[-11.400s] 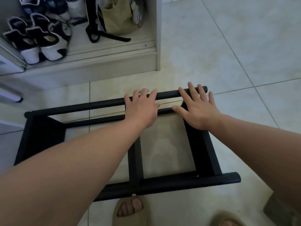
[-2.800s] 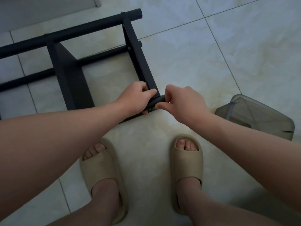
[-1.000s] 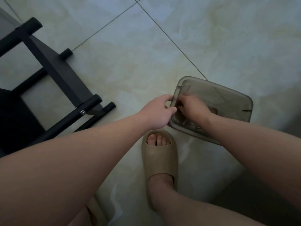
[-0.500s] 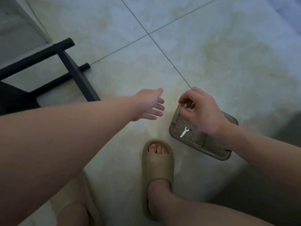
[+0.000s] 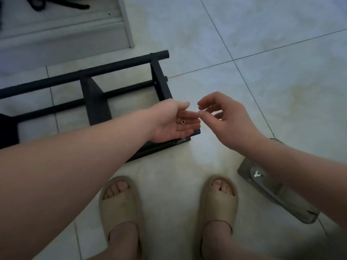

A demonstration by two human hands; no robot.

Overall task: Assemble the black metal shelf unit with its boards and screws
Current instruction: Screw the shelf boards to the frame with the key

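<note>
The black metal shelf frame lies on its side on the tiled floor, left of centre. My left hand is held palm up over the frame's near right corner, and a small round nut or washer lies on its fingers. My right hand hovers just to the right, fingers loosely curled, its fingertips almost touching my left fingertips. I see nothing held in my right hand.
A smoky translucent plastic tray holding a small silver wrench lies on the floor at the right, partly behind my right forearm. My feet in beige slides stand below. A white cabinet base is at the top left.
Both hands have left the tray and come back over the frame's near corner. My left palm has turned up and now carries the small round part. The view has swung back left.
</note>
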